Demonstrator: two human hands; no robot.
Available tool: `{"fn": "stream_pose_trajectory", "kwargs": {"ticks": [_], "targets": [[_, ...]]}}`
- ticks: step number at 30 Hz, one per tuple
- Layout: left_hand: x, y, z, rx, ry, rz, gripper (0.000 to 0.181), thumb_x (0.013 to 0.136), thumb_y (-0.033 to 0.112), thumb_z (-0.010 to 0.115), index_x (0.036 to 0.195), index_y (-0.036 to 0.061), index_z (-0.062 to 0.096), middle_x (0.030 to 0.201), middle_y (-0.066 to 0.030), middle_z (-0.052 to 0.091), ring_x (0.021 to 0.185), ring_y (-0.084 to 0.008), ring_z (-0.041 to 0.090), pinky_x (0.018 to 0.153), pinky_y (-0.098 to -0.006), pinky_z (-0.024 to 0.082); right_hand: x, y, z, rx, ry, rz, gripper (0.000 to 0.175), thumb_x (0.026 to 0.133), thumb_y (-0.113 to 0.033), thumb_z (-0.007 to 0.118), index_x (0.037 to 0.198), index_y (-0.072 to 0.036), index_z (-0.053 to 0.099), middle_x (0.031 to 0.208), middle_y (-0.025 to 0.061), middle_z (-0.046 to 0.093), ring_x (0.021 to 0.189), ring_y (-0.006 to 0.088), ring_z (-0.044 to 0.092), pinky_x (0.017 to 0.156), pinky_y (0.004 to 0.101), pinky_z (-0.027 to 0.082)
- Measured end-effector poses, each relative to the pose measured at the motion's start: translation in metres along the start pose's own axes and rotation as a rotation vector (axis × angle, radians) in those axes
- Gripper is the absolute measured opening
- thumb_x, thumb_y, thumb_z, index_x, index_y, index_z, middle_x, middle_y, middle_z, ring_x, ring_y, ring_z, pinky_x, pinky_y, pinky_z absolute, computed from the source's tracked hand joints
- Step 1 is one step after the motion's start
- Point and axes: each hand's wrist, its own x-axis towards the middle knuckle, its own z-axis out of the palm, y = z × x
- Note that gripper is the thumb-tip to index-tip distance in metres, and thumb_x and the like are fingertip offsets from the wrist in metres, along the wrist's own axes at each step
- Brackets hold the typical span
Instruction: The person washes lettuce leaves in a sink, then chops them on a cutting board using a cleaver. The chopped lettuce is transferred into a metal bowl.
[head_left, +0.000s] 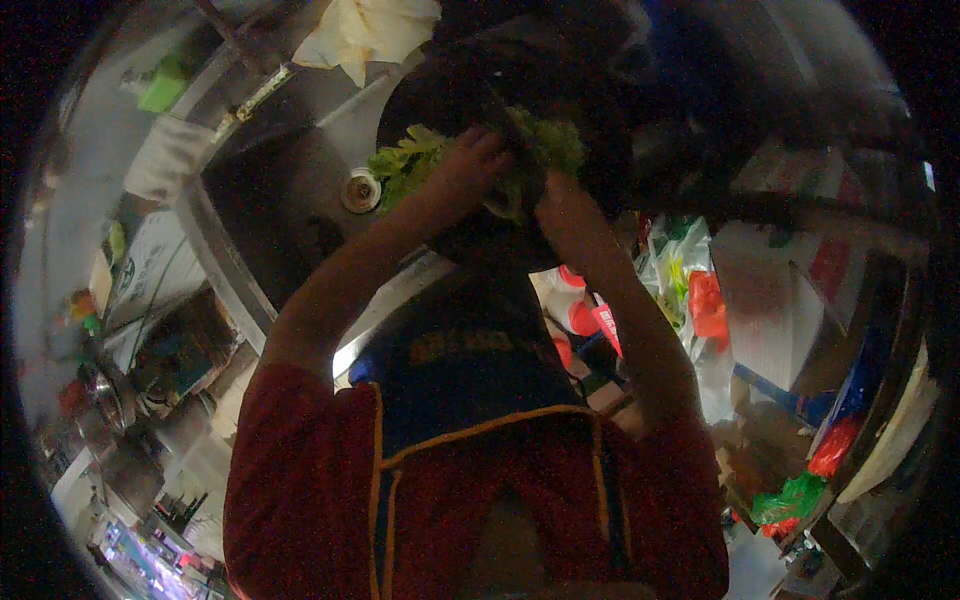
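Note:
Leafy green vegetables (409, 161) lie across a dark round surface (442, 97) in front of me; poor light hides what that surface is. My left hand (480, 161) rests over the stems with its fingers curled on them. More leaves (559, 146) stick out beyond my right hand (562, 199), which is close beside the left. Between the hands runs a dark, narrow shape like a knife blade, too dim to be sure of. Whatever my right fingers grip is hidden in shadow. A small round white cup (361, 191) stands left of the leaves.
A pale cloth (367, 34) hangs at the top. On the left is the metal rim (232, 262) of a counter or sink. Plastic bags (679, 262) with red and green contents sit to the right. Red-lidded containers (581, 319) show under my right arm.

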Motion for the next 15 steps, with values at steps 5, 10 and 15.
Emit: {"fn": "stream_pose_trajectory", "kwargs": {"ticks": [5, 10, 15], "targets": [[-0.005, 0.000, 0.008, 0.033, -0.006, -0.026, 0.032, 0.073, 0.012, 0.061, 0.104, 0.0036, 0.063, 0.121, -0.0203, 0.055, 0.111, -0.0408, 0.052, 0.093, -0.0464, 0.050, -0.002, -0.013, -0.006, -0.065, -0.139, 0.188, 0.028, 0.091, -0.015, 0.051, 0.114, 0.000, 0.049, 0.104, 0.0322, 0.061, 0.095, 0.0503, 0.061, 0.079, 0.0580, 0.051], [-0.006, 0.011, 0.000, 0.013, -0.076, 0.008, 0.033, 0.080, 0.018, 0.063, 0.110, 0.0033, 0.063, 0.124, -0.0193, 0.054, 0.118, -0.0399, 0.049, 0.101, -0.0498, 0.043, 0.024, 0.006, 0.013, 0.117, 0.071, 0.023, 0.039, 0.091, -0.013, 0.051, 0.127, 0.002, 0.046, 0.110, 0.0320, 0.060, 0.098, 0.0473, 0.061, 0.083, 0.0551, 0.051], [-0.012, 0.030, -0.006, 0.093, -0.059, -0.034, 0.033, 0.082, 0.023, 0.064, 0.108, 0.0021, 0.062, 0.122, -0.0181, 0.054, 0.116, -0.0412, 0.049, 0.099, -0.0513, 0.043, 0.030, 0.026, 0.017, 0.027, 0.077, -0.115, 0.046, 0.090, -0.011, 0.052, 0.133, 0.004, 0.043, 0.111, 0.0317, 0.060, 0.097, 0.0447, 0.061, 0.082, 0.0512, 0.052]]}}
